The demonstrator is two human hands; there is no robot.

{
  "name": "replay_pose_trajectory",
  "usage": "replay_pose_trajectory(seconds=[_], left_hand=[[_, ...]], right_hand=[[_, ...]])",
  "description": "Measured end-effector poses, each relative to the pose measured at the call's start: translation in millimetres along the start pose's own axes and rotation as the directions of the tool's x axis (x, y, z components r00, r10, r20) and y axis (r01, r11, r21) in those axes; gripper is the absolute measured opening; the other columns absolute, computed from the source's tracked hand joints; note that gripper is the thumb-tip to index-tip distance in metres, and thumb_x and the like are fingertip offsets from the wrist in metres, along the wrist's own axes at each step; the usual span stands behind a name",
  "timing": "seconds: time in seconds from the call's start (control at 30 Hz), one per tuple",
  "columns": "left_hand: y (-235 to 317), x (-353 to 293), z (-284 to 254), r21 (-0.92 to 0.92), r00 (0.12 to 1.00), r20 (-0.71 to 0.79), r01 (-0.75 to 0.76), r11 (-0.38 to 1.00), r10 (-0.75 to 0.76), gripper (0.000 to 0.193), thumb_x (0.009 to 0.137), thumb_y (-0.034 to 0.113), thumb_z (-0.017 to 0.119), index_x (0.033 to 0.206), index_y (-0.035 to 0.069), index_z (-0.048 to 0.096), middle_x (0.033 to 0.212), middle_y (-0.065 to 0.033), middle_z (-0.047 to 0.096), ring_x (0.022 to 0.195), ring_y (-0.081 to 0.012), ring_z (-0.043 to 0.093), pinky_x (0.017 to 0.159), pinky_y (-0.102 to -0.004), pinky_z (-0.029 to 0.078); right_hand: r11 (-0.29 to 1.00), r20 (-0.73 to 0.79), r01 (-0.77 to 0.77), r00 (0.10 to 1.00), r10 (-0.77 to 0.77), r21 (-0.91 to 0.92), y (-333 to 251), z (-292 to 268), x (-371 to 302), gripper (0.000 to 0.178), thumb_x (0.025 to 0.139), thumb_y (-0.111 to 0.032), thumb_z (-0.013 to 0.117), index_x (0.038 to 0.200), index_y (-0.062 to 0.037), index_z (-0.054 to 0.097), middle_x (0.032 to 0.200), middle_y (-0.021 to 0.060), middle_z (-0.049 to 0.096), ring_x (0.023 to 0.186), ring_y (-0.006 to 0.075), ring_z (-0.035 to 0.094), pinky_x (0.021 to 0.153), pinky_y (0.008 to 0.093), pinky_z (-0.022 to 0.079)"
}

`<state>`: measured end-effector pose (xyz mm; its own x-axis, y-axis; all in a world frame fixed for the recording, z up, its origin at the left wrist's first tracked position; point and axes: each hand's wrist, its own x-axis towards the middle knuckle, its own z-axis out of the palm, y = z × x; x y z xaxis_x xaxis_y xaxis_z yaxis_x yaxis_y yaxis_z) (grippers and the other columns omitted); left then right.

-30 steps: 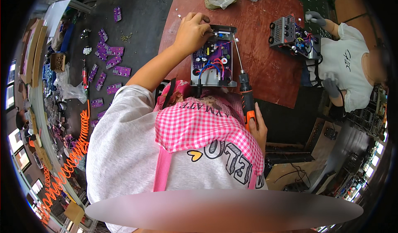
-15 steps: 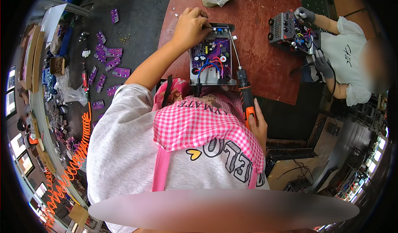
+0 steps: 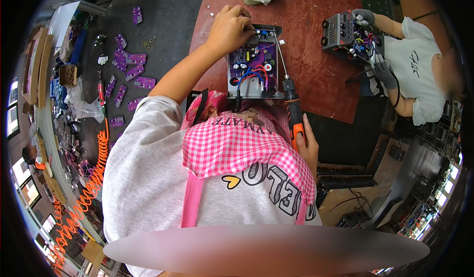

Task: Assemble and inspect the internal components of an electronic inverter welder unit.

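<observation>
The left hand (image 3: 231, 29) rests on the far edge of the open metal chassis (image 3: 253, 65), fingers pinched together at its top rim on what looks like a small fastener or fitting, too small to tell; the right hand (image 3: 307, 146) is clamped round the orange-and-black handle of a screwdriver (image 3: 291, 104), its shaft angled up along the chassis's right side, tip near the top right corner but apparently not seated.

Judgement: the step in hand is positioning a small part at the rim before driving it; the next move calls for bringing the driver tip squarely onto the fastener while the left fingers steady it.

The chassis lies on the red-brown table (image 3: 316, 65), directly ahead of the person, near edge against the pink checked apron (image 3: 237, 139); it is a grey open tray holding a purple circuit board (image 3: 249, 60) with red, blue and black wires looped over its lower half.

A co-worker in gloves handles a similar unit (image 3: 345, 33) at the table's far right, well apart; loose purple boards (image 3: 126, 67) lie scattered on the floor to the left.
</observation>
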<state>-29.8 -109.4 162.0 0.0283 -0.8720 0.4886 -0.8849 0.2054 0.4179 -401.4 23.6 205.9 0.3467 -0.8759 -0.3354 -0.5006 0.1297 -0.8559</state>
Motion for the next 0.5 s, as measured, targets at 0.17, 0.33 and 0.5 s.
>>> replay_pose_trajectory(seconds=[0.17,0.33,0.5], left_hand=[[0.0,0.2,-0.1,-0.005,1.0,-0.013,-0.01,1.0,0.01,0.015,0.064,0.013,0.08,0.074,0.008,0.071,0.098,-0.0039,0.063,0.092,-0.0283,0.056,0.08,-0.0375,0.048],[-0.1,0.3,0.4,-0.001,0.998,0.056,0.029,1.0,-0.029,0.015,0.065,0.012,0.081,0.076,0.008,0.071,0.096,-0.0042,0.062,0.093,-0.028,0.056,0.08,-0.0377,0.048],[-1.2,-0.1,0.7,-0.069,0.998,0.009,-0.055,0.996,0.056,0.016,0.065,0.011,0.081,0.077,0.008,0.071,0.097,-0.0051,0.062,0.094,-0.0282,0.055,0.081,-0.038,0.048]], right_hand=[[0.999,-0.016,0.037,0.999,-0.036,0.04,1.8,1.8,1.4,0.055,0.101,-0.028,0.049,0.147,0.0001,0.038,0.141,0.0235,0.05,0.123,0.0262,0.055,0.097,0.0317,0.044],[0.998,-0.012,0.043,0.999,-0.042,0.055,1.2,3.1,2.3,0.056,0.101,-0.029,0.05,0.147,0.0001,0.038,0.141,0.0231,0.05,0.124,0.0262,0.054,0.099,0.0321,0.043],[0.999,0.019,-0.003,1.0,0.002,0.054,-5.5,2.0,0.2,0.057,0.101,-0.03,0.05,0.148,0.0,0.036,0.142,0.0232,0.048,0.127,0.0257,0.052,0.101,0.0326,0.041]])
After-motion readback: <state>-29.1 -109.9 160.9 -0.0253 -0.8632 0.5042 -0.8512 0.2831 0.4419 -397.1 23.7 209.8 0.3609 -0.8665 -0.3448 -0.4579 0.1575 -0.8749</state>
